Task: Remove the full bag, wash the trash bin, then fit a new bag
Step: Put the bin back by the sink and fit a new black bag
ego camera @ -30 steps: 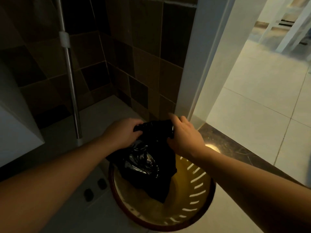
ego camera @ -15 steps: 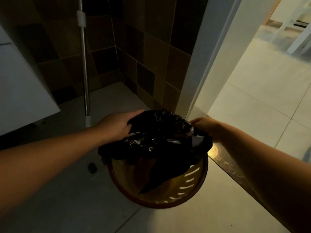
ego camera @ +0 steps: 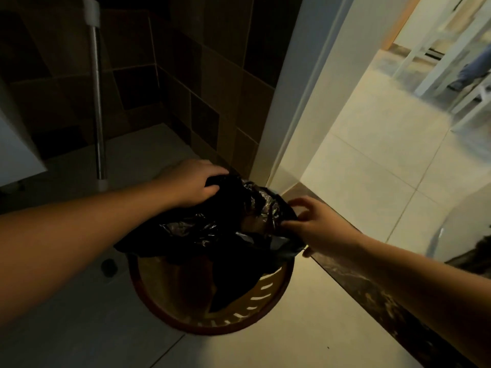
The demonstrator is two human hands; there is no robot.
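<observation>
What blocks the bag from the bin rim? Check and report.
Nothing visible does. Both hands, left and right, already hold the black bag spread over the far part of the bin rim; the near rim is bare and unobstructed.

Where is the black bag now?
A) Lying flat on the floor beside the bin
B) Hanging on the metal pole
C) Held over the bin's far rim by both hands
C: the left hand and right hand hold the black bag spread over the far rim of the bin.
</observation>
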